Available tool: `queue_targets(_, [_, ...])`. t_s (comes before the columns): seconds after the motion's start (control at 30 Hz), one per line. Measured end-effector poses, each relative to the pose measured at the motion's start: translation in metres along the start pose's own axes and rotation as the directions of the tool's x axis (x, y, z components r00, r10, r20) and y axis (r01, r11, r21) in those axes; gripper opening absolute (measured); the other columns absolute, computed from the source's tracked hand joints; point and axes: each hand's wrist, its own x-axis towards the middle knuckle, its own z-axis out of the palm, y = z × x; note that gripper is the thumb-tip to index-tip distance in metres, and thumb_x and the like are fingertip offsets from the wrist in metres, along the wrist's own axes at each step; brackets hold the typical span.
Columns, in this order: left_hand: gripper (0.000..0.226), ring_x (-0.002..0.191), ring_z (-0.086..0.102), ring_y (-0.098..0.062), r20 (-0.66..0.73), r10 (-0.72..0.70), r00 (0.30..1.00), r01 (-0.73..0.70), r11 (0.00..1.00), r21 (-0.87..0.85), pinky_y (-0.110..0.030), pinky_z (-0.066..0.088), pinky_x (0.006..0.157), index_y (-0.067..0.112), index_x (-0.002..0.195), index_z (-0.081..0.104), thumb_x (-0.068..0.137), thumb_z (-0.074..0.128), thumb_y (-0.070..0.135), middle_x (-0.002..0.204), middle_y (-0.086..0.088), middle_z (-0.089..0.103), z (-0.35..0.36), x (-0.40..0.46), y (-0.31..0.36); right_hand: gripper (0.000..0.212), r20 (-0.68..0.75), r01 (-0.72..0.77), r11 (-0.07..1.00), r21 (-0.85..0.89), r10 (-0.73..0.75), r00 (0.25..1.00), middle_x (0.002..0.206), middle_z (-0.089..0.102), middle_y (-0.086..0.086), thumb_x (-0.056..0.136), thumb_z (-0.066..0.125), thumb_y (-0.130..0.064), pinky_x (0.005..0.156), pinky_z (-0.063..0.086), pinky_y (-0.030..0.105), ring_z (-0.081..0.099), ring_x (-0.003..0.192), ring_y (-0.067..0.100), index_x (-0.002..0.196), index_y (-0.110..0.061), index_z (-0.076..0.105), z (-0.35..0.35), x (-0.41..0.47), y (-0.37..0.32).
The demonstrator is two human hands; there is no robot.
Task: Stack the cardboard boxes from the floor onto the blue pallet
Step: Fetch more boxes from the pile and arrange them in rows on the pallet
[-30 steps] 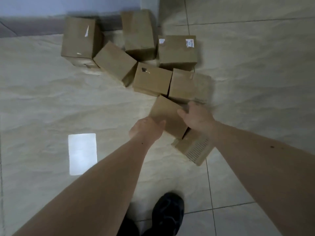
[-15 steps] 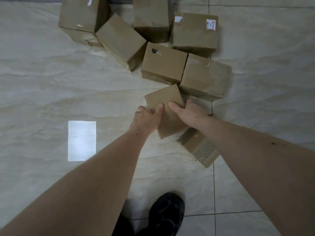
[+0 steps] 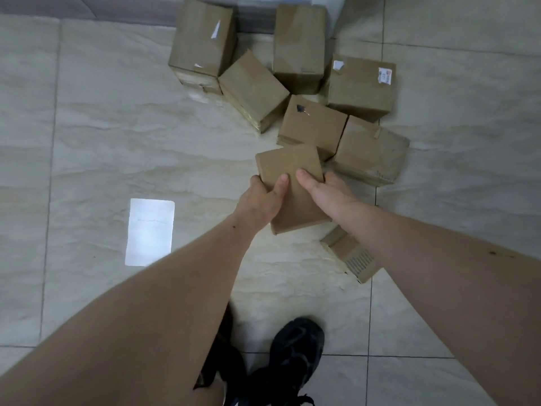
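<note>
A plain brown cardboard box (image 3: 292, 171) is held between both hands above the tiled floor. My left hand (image 3: 262, 199) grips its left side with the thumb on top. My right hand (image 3: 323, 190) grips its right side, thumb laid across the top face. Beyond it several more cardboard boxes lie clustered on the floor, among them one with a black mark (image 3: 311, 124), one with a white label (image 3: 361, 86) and a dented one (image 3: 370, 149). A smaller box with printed lines (image 3: 352, 257) lies under my right forearm. The blue pallet is out of view.
A wall base (image 3: 117, 7) runs along the far edge behind the boxes. A bright light patch (image 3: 150, 231) reflects on the cream floor tiles at the left. My black shoes (image 3: 294, 356) stand at the bottom centre.
Both hands closed onto the sides of the near box and lifted it up and toward me. The other boxes have stayed where they were.
</note>
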Motion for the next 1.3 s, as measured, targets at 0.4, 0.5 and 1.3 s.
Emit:
queue_targets(0.4, [0.069,0.114,0.055,-0.026,-0.216,0.078,0.973,-0.130,0.962,-0.240,-0.036,0.044,0.095,0.013,0.132,0.043,0.089,0.043,0.066,0.129,-0.007,0.056,-0.146,-0.121,0.044,0.082,-0.011,0.269,0.963,0.021,-0.269,0.963,0.133,0.052,0.001,0.080,0.056,-0.072,0.095,0.041,0.034,0.052,0.112,0.022,0.141,-0.020,0.037,-0.024,-0.124,-0.157])
queue_targets(0.5, [0.070,0.114,0.055,-0.025,-0.262,0.079,0.962,-0.155,0.947,-0.281,-0.036,0.044,0.097,0.015,0.134,0.041,0.087,0.045,0.067,0.129,-0.005,0.056,-0.183,-0.150,0.038,0.088,0.031,0.304,0.952,-0.017,-0.304,0.952,0.139,0.051,0.001,0.077,0.054,-0.076,0.105,0.040,0.041,0.051,0.123,0.026,0.143,-0.020,0.036,-0.013,-0.156,-0.192])
queue_targets(1.3, [0.072,0.112,0.057,-0.024,-0.453,-0.090,0.887,-0.098,0.922,-0.376,-0.034,0.044,0.092,0.018,0.130,0.045,0.082,0.052,0.070,0.123,-0.004,0.060,-0.466,-0.266,-0.295,0.073,0.200,0.368,0.928,-0.058,-0.351,0.915,0.115,0.059,0.005,0.082,0.050,-0.073,0.098,0.046,0.044,0.059,0.105,0.028,0.126,-0.014,0.044,0.372,-0.356,-0.331])
